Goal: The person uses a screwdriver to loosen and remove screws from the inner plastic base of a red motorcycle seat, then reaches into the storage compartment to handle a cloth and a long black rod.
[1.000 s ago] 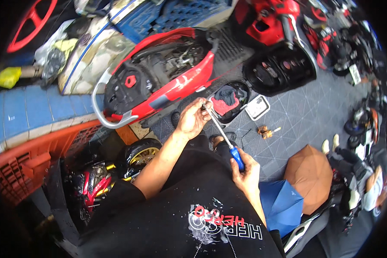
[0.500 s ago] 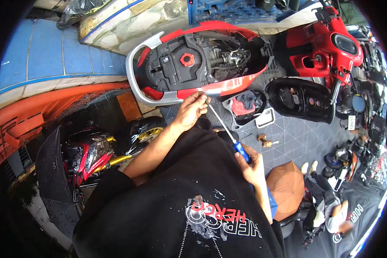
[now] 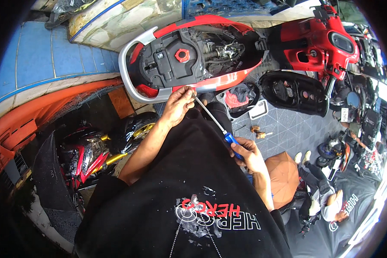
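My right hand [image 3: 253, 157] is wrapped round the blue handle of a long screwdriver [image 3: 213, 116], which points up and to the left across my front. At its tip the fingers of my left hand [image 3: 178, 106] are pinched together; whatever small thing they hold is too small to make out. Just beyond my left hand is a red scooter [image 3: 241, 74] with its seat area uncovered, showing a black inner cover, a red cap [image 3: 182, 55] and the engine parts.
A black storage bucket [image 3: 316, 95] lies beside the scooter, near a tray holding red and dark cloths [image 3: 238, 96] and a white rectangular frame [image 3: 258, 110]. Small brown parts [image 3: 259, 132] lie on the grey floor mat. Another motorcycle [image 3: 88, 157] stands left; a person [image 3: 331, 202] sits right, beyond an orange umbrella [image 3: 283, 178].
Both hands and the screwdriver have shifted slightly left in the picture, as has the whole scene. My right thumb now lies further along the blue handle.
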Motion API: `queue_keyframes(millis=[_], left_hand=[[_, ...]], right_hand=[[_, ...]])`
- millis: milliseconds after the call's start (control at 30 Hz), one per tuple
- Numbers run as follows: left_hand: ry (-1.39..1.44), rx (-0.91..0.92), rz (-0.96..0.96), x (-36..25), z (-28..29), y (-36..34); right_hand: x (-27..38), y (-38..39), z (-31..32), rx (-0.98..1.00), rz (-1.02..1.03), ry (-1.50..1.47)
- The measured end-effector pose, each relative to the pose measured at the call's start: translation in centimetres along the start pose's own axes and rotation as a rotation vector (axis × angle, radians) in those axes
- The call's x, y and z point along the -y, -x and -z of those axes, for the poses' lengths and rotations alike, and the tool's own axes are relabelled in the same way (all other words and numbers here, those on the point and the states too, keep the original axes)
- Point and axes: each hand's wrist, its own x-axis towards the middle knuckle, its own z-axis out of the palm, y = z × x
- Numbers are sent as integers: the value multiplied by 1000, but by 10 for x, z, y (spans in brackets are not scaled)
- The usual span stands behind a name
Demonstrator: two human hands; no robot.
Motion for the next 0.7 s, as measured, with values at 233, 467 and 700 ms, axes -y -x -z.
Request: queue_keyframes(millis=[233, 467, 700], left_hand=[[511, -213, 288, 52, 13, -33], [538, -449, 312, 89, 18, -92], [660, -617, 300, 103, 22, -125]], right_hand=[[20, -16, -13, -392, 585, 1039], [71, -67, 0, -270, 748, 1331], [126, -101, -9, -119, 628, 1552]])
